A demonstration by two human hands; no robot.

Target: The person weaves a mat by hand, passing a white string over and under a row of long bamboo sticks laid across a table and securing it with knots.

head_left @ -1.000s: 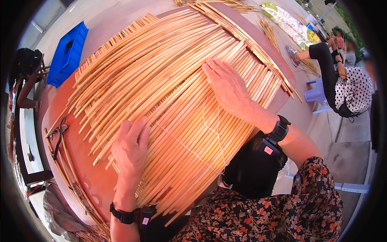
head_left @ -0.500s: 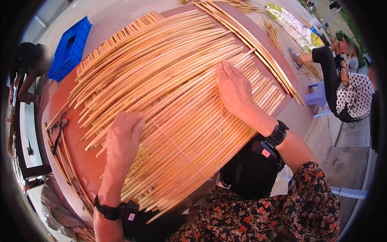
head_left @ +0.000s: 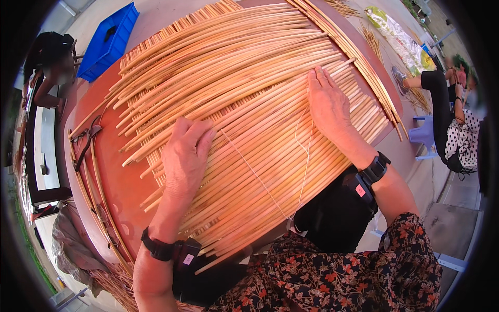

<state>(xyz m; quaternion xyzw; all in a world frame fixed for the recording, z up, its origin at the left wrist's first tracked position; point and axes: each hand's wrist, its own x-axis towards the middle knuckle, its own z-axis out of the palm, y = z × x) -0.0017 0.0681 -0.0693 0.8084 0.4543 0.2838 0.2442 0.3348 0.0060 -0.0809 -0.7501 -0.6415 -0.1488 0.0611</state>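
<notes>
Both hands are flat on a big sheet of thin bamboo sticks (head_left: pixel 244 99) laid side by side across a round reddish-brown table (head_left: pixel 112 171). The sticks fan out from the near edge toward the far left & cover most of the top; only the left part of the table shows bare.

Left hand (head_left: pixel 186 156) – palm down, fingers together & slightly curled, pressing on the sticks near the left edge of the sheet. It grips nothing. Black wristband w/ a small device on that wrist.

Right hand (head_left: pixel 327 104) – also palm down, fingers straight & close together, pointing away from the person, resting on the sticks toward the right side. Holds nothing either. Same kind of black band on the wrist.

Between the 2 hands a thin pale string (head_left: pixel 260 177) runs over the sticks in a V, meeting near the table's near edge.

A few curved strips (head_left: pixel 91 171) lie along the bare left rim of the table. Far left on the ground: a blue plastic crate (head_left: pixel 109 44), w/ a person beside it. Far right, another person in a dotted top (head_left: pixel 462 138) sits by a small pale blue stool (head_left: pixel 422 138).
</notes>
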